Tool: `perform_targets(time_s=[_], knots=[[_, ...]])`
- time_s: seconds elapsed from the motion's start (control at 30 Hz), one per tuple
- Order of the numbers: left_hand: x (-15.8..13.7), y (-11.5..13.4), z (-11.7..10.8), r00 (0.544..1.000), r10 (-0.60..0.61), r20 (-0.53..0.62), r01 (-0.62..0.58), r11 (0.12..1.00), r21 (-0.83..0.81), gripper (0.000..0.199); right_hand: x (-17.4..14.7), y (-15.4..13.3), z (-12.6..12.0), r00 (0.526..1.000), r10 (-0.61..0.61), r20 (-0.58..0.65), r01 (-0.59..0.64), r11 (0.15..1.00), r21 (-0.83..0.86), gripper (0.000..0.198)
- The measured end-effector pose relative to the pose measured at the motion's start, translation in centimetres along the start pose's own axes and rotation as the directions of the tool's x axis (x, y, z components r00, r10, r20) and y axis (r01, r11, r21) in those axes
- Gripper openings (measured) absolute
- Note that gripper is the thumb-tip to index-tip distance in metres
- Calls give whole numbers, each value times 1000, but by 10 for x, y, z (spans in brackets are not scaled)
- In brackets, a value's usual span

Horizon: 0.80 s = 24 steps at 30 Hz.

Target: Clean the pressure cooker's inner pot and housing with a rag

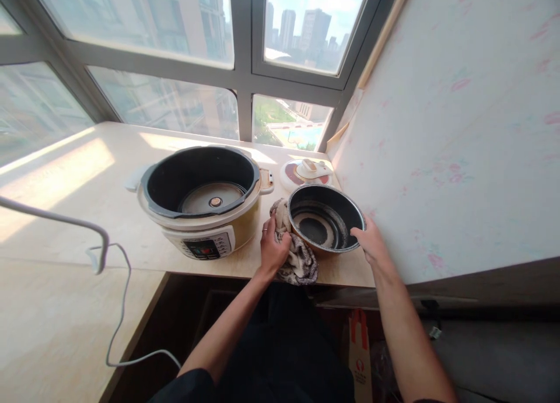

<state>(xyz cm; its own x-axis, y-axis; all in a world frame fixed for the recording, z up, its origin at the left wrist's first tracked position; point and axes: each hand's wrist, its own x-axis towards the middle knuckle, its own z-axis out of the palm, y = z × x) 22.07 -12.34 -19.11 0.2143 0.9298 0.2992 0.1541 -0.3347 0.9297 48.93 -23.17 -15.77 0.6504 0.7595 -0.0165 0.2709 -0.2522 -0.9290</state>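
A round black inner pot (324,219) sits tilted toward me at the counter's front edge. My right hand (371,239) grips its right rim, thumb over the edge on the inside and fingers outside. On the pot's left side my left hand (275,244) is closed on a patterned brown and white cloth (301,264), which lies against the pot's outer wall. To the left stands an electric pressure cooker (245,225) with no lid on, its dark cavity and round heating plate (213,199) showing. Its white and brown lid (306,172) lies behind the pot.
Windows (161,100) rise behind the wooden counter (118,216). A floral papered wall (472,135) stands close on the right. At the left, a grey cable (125,304) hangs over the counter's edge. Below stands a paper bag (359,356) with red handles.
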Motion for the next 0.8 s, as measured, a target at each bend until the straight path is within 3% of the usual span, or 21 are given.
perform_targets(time_s=[0.07,0.17,0.57,0.67,0.8], knots=[[-1,4,-1,997,76,-4,-76,997,11,73,2,-8,0,999,-1,-35,2,1000,26,51],[4,6,-1,993,121,3,-121,993,-13,73,10,-23,-5,999,15,36,-17,999,34,55],[71,-8,4,981,-35,190,61,990,-131,56,61,-45,-10,946,151,285,-184,979,92,78],[75,-9,3,967,-54,249,100,979,-177,55,76,-47,-7,922,176,344,-224,969,105,83],[65,-7,-1,948,-122,296,163,979,-119,51,97,-50,-3,876,221,429,-283,955,86,90]])
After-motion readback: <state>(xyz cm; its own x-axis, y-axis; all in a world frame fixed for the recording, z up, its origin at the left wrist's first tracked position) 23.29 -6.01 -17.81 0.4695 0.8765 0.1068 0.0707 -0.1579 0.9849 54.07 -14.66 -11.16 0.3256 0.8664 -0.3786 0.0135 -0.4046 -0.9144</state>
